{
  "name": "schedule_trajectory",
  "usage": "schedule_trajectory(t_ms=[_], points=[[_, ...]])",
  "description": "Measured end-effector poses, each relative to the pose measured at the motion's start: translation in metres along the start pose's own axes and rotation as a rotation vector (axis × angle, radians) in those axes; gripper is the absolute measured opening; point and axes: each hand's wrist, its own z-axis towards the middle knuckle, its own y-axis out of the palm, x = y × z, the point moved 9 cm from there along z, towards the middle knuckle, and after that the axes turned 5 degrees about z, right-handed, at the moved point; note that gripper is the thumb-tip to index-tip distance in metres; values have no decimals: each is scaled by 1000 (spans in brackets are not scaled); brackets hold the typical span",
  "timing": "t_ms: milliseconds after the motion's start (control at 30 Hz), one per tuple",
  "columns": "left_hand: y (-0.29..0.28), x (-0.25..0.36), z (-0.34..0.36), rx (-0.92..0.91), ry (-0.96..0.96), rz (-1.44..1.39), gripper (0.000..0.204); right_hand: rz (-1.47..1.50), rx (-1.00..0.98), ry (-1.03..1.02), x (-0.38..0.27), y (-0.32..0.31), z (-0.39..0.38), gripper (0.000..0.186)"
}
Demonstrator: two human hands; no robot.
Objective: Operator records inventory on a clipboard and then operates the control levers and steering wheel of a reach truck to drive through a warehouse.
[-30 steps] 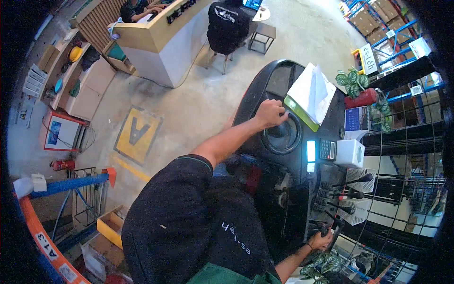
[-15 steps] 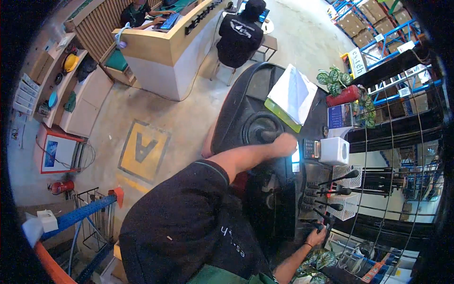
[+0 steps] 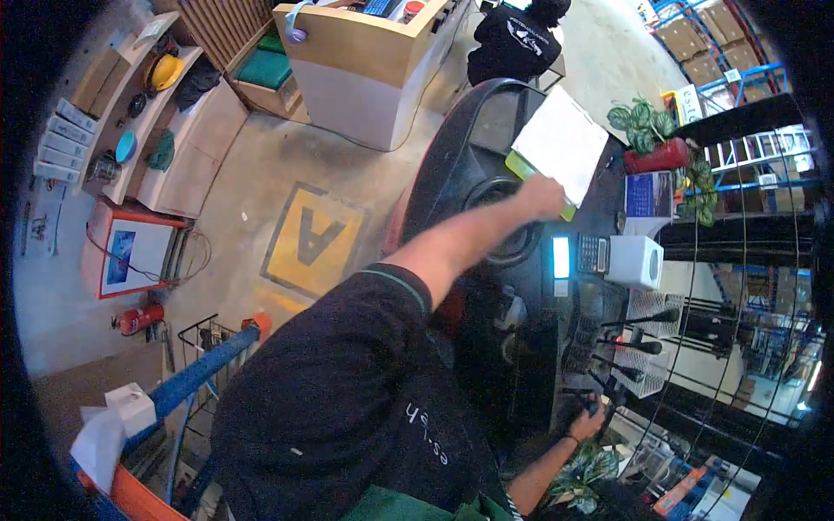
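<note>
My left arm reaches across the dashboard of a black vehicle console. My left hand [image 3: 546,198] is closed at the edge of the round steering wheel [image 3: 514,253], over the lower corner of a green clipboard [image 3: 524,166]. What its fingers hold is hidden. White papers [image 3: 560,143] lie on the clipboard, just beyond the hand. Low on the right, my right hand [image 3: 588,422] wraps round a black control handle [image 3: 597,403] beside several black levers [image 3: 641,346]. Between the hands, a small screen [image 3: 561,257] glows next to a dark calculator [image 3: 593,254].
A white box [image 3: 637,260], a desk calendar [image 3: 648,194] and a potted plant [image 3: 641,128] line the console's far side, before a wire mesh. A person in black [image 3: 514,43] sits beyond the console, near a wooden counter [image 3: 347,52]. A fire extinguisher [image 3: 139,319] stands left.
My left hand has moved from beside the screen up along the steering wheel to the clipboard's corner. The view has shifted, and the papers now look flatter. My right hand stays at the control handle.
</note>
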Motion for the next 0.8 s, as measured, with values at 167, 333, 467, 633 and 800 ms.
schedule_trajectory(t_ms=[167, 333, 467, 633, 800], points=[[-108, -59, -45, 311, -70, -32, 32, 13, 88, 100, -28, -4, -11, 51], [-133, -69, -85, 412, -102, -21, 30, -40, 158, 30, -39, -13, -10, 54], [-159, -94, -101, 439, -146, -49, 29, -88, 145, 128, -82, -21, -28, 49], [-236, -135, -145, 377, -173, -42, 29, -5, 192, 83, -148, -51, -103, 52], [-273, -141, -144, 361, -143, -40, 31, 39, 284, 6, -157, -67, -124, 51]])
